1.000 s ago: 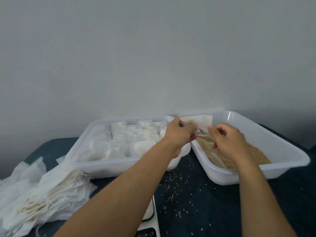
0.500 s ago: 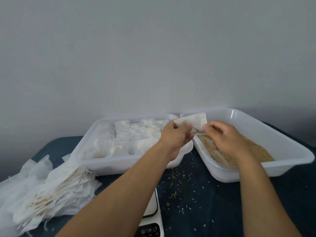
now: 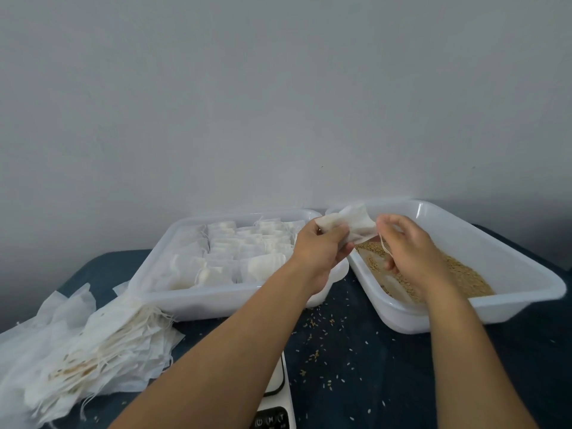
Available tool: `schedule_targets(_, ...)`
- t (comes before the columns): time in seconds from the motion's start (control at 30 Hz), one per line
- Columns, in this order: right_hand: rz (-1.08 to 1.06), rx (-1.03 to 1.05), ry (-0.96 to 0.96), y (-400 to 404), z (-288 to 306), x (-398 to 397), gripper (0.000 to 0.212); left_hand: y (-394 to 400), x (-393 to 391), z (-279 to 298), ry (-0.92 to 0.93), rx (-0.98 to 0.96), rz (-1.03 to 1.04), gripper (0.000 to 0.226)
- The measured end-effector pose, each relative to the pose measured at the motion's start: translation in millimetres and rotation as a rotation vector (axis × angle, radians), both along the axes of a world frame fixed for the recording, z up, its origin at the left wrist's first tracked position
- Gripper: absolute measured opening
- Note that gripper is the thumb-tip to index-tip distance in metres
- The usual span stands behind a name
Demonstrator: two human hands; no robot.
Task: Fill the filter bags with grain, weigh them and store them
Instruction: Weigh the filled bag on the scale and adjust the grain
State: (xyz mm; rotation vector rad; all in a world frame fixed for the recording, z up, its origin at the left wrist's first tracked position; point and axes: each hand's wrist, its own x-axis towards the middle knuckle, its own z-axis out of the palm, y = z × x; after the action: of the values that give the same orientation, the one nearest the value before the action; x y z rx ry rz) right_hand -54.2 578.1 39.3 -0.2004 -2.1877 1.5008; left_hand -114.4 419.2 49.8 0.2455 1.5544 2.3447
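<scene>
White scale (image 3: 274, 407), perhaps, mostly hidden under left forearm.

Glossy plastic trays (image 3: 523, 308) — matt papery bags (image 3: 356, 224)

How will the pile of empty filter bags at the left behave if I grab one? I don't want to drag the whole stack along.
The empty filter bags look thin and limp, so one would likely flop and weigh almost nothing. Their loose drawstrings lie tangled across the stack, so neighbours may well come along. The bag in the left hand creases readily, which suggests the same softness.
</scene>
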Motion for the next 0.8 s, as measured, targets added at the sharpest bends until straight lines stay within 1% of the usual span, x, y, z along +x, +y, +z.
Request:
schedule_targets(0.07,0.052,-0.107,0.014,-4.7,0.7,-1.6,0.021,-4.7,1.4,0.3,-0.002,0.042,-0.013,0.008)
schedule_targets(0.13,0.091,-0.18,0.092,-12.7,1.3,-4.0,0.01,-11.1,5.3,0.7,-0.008,0.097,-0.027,0.012)
schedule_targets(0.17,0.099,-0.184,0.133,-17.1,1.9,-4.8,0.008,-15.0,7.9,-0.3,-0.013,0.121,-0.032,0.014)
schedule_targets(0.3,0.146,-0.096,0.262,-37.3,9.3,-3.6,0.006,-40.5,22.0,-6.1,0.013,0.174,-0.046,0.022)
schedule_targets(0.37,0.185,-0.018,0.302,-48.9,12.6,-0.3,0.004,-61.1,30.1,-12.8,0.079,0.155,-0.05,0.036)
schedule_targets(0.43,0.234,0.05,0.306,-62.3,14.3,4.4,0.005,-84.2,37.7,-21.9,0.159,0.086,-0.042,0.048)
schedule_targets(0.47,0.257,0.09,0.307,-69.4,14.8,5.9,0.006,-95.0,40.3,-25.9,0.2,0.044,-0.032,0.047)
schedule_targets(0.57,0.333,0.196,0.287,-92.9,11.5,10.3,0.006,-123.2,46.5,-38.5,0.269,-0.096,0.042,0.035)
schedule_targets(0.7,0.424,0.213,0.264,-115.0,0.9,13.2,0.007,-153.5,53.5,-53.3,0.307,-0.172,0.173,0.018)
schedule_targets(0.73,0.443,0.21,0.234,-118.9,-2.0,12.8,0.011,-160.0,54.4,-56.0,0.311,-0.178,0.2,0.015)
schedule_targets(0.8,0.482,0.236,0.137,-127.6,-10.2,11.3,0.023,-171.9,56.4,-60.9,0.317,-0.196,0.234,0.011)
